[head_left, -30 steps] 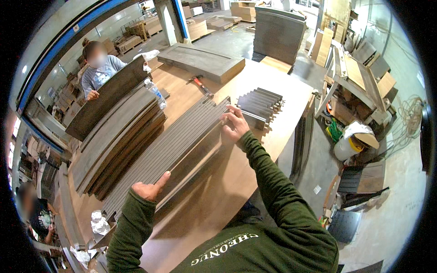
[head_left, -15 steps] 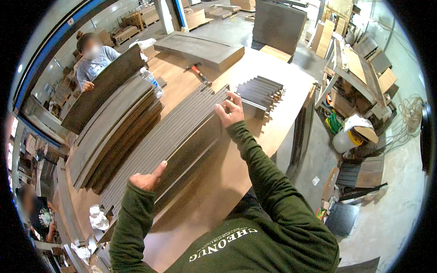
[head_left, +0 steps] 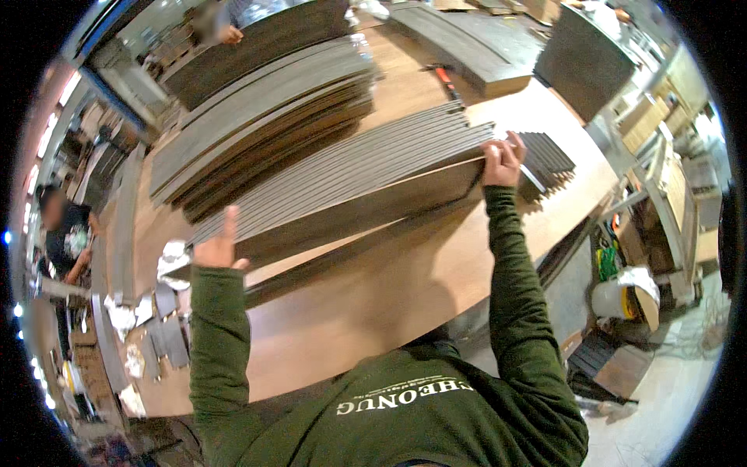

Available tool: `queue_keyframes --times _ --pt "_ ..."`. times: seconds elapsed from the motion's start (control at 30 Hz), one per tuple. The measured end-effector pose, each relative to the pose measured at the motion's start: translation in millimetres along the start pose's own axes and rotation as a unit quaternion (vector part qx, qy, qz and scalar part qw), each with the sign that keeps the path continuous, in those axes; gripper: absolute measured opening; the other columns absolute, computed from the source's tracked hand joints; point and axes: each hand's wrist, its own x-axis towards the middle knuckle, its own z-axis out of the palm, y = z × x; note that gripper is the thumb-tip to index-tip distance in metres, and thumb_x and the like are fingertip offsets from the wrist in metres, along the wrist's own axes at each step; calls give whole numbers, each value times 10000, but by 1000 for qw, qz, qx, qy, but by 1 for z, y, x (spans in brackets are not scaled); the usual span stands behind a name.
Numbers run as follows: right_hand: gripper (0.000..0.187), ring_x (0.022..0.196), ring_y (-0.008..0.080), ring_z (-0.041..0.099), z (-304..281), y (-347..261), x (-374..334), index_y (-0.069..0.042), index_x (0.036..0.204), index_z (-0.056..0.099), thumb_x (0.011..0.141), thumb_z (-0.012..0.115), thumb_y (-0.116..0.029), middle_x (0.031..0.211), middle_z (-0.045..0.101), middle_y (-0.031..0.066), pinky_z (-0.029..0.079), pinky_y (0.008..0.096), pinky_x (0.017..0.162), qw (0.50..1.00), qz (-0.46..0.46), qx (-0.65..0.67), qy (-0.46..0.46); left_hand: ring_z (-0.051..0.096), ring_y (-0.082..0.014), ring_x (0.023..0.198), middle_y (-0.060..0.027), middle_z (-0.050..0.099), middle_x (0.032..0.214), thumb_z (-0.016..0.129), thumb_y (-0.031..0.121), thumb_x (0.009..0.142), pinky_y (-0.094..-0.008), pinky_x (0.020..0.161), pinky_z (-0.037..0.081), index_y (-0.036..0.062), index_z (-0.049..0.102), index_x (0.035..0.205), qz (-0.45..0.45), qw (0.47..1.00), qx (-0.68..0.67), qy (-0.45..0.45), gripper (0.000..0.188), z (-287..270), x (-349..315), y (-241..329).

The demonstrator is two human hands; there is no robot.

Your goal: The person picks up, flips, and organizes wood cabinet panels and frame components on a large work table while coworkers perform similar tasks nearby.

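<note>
A long row of narrow dark grey boards [head_left: 342, 173] stands on edge, packed side by side on the wooden table. My right hand [head_left: 503, 159] is closed around the right end of the nearest board [head_left: 366, 201], whose broad face is turned toward me. At the left end of that board is my left hand [head_left: 218, 247], index finger stretched out and thumb apart. It is slightly blurred, and its contact with the board is partly hidden. Beyond my right hand lies a group of short dark strips [head_left: 547, 159].
Stacked grey panels [head_left: 264, 105] lie behind the row, where a co-worker's hand [head_left: 230, 34] holds an upright dark panel [head_left: 264, 50]. A red-handled hammer [head_left: 443, 76] lies near a framed panel [head_left: 459, 43]. White crumpled wrapping [head_left: 173, 261] sits at the left. Another person [head_left: 68, 233] is farther left.
The view has swung so the row lies more crosswise. My left hand has moved toward the board's left end, and my hands are farther apart. My right hand stays at the right end.
</note>
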Motion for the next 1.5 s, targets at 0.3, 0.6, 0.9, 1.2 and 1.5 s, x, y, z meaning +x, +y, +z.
queue_keyframes --times 0.3,0.6,0.9,1.2,1.5 --pt "242 1156 213 356 -1 28 12 -95 787 683 793 501 -254 1165 463 97 370 360 929 994 63 34 -80 397 -328 1151 -158 333 1322 842 162 479 -418 927 379 66 145 1381 -410 567 -615 365 1144 131 -134 -96" --pt "208 1130 226 375 5 33 8 -109 805 687 761 524 -230 1178 420 115 355 357 921 996 37 19 -77 481 -255 1036 -124 438 1225 709 -27 606 -360 752 507 82 297 1301 -437 441 -752 223 815 218 -163 -146" --pt "180 1109 214 390 5 15 7 -115 815 685 753 526 -174 1193 419 104 361 360 900 998 37 10 -49 497 -264 1040 -98 467 1217 650 44 741 -393 726 532 108 377 1261 -494 399 -735 238 591 209 -199 -129" --pt "139 1056 210 448 20 85 24 -51 831 665 749 580 -124 1059 545 100 402 346 911 996 -50 -57 -54 557 -272 786 -154 542 1040 483 319 852 -347 629 519 15 486 1114 -555 357 -718 222 402 154 -176 -57" --pt "436 1168 227 419 -17 179 60 -85 1164 516 946 263 -365 1127 572 24 325 321 999 977 -165 -62 -118 525 -262 967 -135 536 1052 505 163 808 -339 826 434 17 499 1105 -321 733 -484 355 331 175 -265 -112"
